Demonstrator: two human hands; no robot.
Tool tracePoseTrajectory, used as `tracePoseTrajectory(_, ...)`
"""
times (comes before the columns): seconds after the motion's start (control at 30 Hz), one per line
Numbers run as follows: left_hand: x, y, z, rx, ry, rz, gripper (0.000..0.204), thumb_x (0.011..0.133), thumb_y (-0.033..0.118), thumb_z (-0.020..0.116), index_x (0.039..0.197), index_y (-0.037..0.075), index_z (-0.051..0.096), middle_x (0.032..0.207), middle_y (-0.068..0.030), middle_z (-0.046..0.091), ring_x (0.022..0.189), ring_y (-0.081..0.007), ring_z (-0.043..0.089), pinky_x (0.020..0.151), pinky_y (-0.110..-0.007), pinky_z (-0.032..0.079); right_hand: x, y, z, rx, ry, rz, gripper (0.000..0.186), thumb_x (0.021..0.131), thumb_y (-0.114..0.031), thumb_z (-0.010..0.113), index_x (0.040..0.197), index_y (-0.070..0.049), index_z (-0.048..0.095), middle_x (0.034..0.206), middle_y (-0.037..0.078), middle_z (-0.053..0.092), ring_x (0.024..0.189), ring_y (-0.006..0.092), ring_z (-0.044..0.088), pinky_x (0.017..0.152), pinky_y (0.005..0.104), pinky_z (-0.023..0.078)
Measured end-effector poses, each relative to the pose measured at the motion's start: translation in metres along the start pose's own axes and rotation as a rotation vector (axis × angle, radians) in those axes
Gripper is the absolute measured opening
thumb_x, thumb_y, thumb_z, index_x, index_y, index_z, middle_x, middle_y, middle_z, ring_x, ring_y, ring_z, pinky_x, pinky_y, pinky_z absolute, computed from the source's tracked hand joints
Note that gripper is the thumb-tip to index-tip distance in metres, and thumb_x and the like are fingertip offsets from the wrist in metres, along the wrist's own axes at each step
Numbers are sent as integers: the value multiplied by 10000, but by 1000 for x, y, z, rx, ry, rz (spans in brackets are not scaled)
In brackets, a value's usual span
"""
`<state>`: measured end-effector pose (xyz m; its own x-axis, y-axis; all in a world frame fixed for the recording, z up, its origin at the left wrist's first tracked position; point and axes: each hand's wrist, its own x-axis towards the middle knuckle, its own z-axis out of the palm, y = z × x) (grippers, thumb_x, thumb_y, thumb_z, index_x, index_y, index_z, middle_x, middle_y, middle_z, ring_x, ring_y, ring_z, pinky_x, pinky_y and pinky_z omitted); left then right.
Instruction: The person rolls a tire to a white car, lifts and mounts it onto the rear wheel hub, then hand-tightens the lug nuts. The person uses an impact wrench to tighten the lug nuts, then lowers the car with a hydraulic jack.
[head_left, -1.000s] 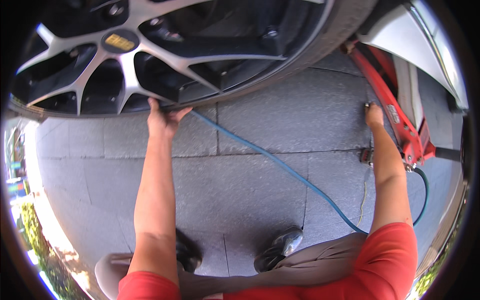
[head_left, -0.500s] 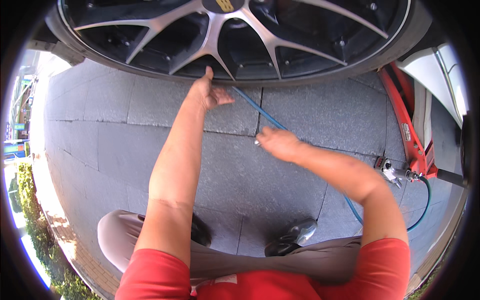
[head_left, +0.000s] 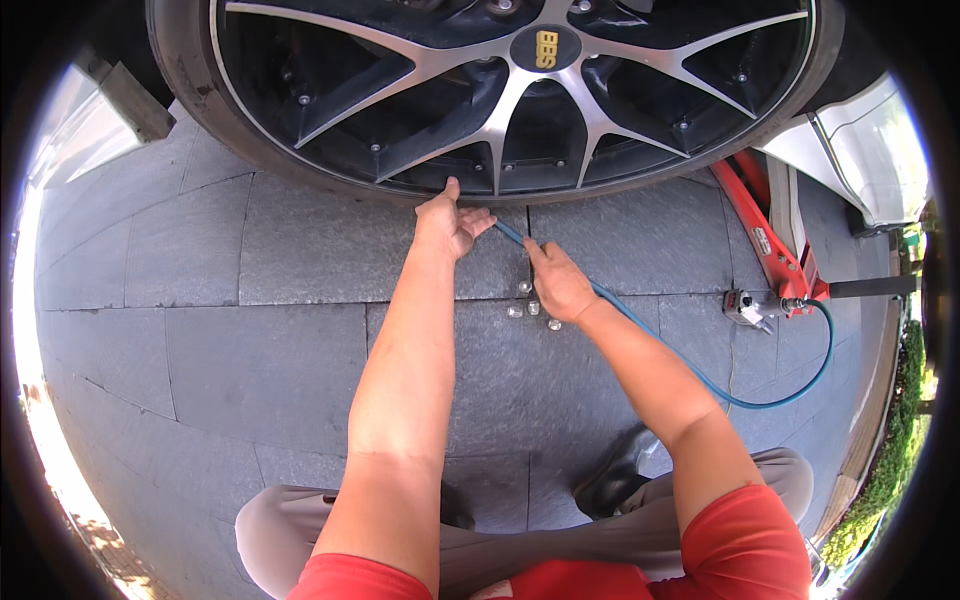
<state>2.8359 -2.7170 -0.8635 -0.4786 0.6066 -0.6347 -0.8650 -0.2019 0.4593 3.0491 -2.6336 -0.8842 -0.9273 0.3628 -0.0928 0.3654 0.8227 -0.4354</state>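
Note:
A large wheel (head_left: 505, 110) with silver split spokes fills the top of the view. At its lower edge my left hand (head_left: 450, 222) is open, palm turned to the right, thumb up against the tyre (head_left: 330, 183) and fingers stretched beneath it. Just to the right, my right hand (head_left: 562, 282) is closed over a blue air hose (head_left: 700, 376), which runs out on both sides of it. Several shiny lug nuts (head_left: 515, 311) lie on the paving beside that hand. The hose's far left end is hidden near my left fingertips and the tyre.
To the right stands a red floor jack (head_left: 765, 235) with a dark handle (head_left: 870, 287). An air impact wrench (head_left: 745, 308) lies beside it, joined to the hose. Grey paving slabs (head_left: 270, 360) spread below the wheel. My shoe (head_left: 615, 475) rests near the bottom.
The view has shifted, so the wheel appears further right and lower. My right hand has moved up closer to my left hand and onto the hose. Lug nuts now show beside it.

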Motion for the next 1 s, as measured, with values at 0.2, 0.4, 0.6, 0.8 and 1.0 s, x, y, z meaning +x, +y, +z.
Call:
tracePoseTrajectory(0.2,-1,-1,1,-94,27,-7,603,1051,311,483,1439,-77,235,1367,-474,341,1267,-564,458,1022,-644,463,22,-61,-85,811,385,182,417,931,-90,649,1307,37,518,868,136,669,684,199,637,594,314,505)
tracePoseTrajectory(0.4,10,-3,-3,-147,-7,-11,565,1061,292,456,1437,-66,232,1336,-465,374,1236,-563,479,1031,-637,461,69,-85,-174,852,915,147,348,976,-104,597,1282,62,602,884,71,662,694,115,586,637,252,476)
tracePoseTrajectory(0.6,19,-4,-8,-177,-12,-46,541,1063,292,452,1458,-16,246,1347,-467,366,1259,-567,457,1055,-621,441,113,-71,-179,542,1061,212,322,857,-119,707,1107,82,680,937,201,733,850,277,716,809,343,525)
tracePoseTrajectory(0.8,9,-4,3,-208,48,30,457,1052,226,484,1417,-9,343,1398,-372,404,1208,-609,485,1011,-652,458,129,-74,-188,679,1124,302,240,838,-111,738,957,92,691,877,177,732,767,261,708,752,357,537)
tracePoseTrajectory(1.0,3,-2,7,-250,54,25,419,1043,161,492,1416,28,353,1421,-270,455,1188,-575,529,1001,-659,457,128,-81,-186,524,1169,322,236,843,-100,743,969,87,671,915,166,733,820,264,711,784,358,535)
